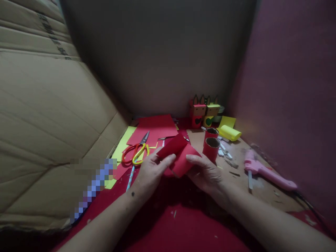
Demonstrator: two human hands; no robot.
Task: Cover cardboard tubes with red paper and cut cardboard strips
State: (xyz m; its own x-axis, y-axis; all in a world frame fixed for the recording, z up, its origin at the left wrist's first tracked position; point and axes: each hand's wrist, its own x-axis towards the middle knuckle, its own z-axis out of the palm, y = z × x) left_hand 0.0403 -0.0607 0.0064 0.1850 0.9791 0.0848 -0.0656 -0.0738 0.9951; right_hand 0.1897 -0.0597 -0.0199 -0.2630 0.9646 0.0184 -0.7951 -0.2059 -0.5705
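Observation:
Both hands grip a curled piece of red paper (181, 157) over a red work surface (168, 224). My left hand (152, 171) pinches its left edge, fingers closed on it. From the right, my right hand (206, 173) wraps round the paper. Just behind the paper stand two red-covered cardboard tubes (211, 143), upright and close to my right fingers.
Scissors with orange and yellow handles (135, 152) lie on red and yellow paper sheets (154, 129) at the left. A pink glue gun (265, 171) rests at the right. A yellow roll (230, 133) and two small paper animal figures (204, 113) stand at the back. Cardboard walls (52, 122) close in the left side.

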